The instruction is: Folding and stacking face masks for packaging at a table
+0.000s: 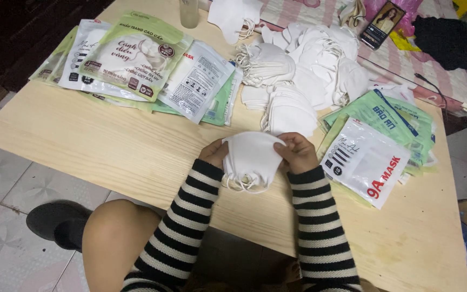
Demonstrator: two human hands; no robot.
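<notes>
Left hand (213, 153), right hand (297, 152): both pinching small stack of white face masks (251, 157) above tabletop (109, 146) near edge. Loose mask pile (304, 70) at far edge unpacked; empty mask pouches (136, 65) far-left corner, more pouches (377, 146) right edge.

White face mask (251, 156) between left hand (213, 153) and right hand (298, 153), above the wooden table (109, 146).

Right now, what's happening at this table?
A person in striped sleeves holds a small stack of white face masks over the wooden table, left hand and right hand each pinching a side. Loose white masks are piled behind, with flat mask packets at left and more packets at right.
</notes>
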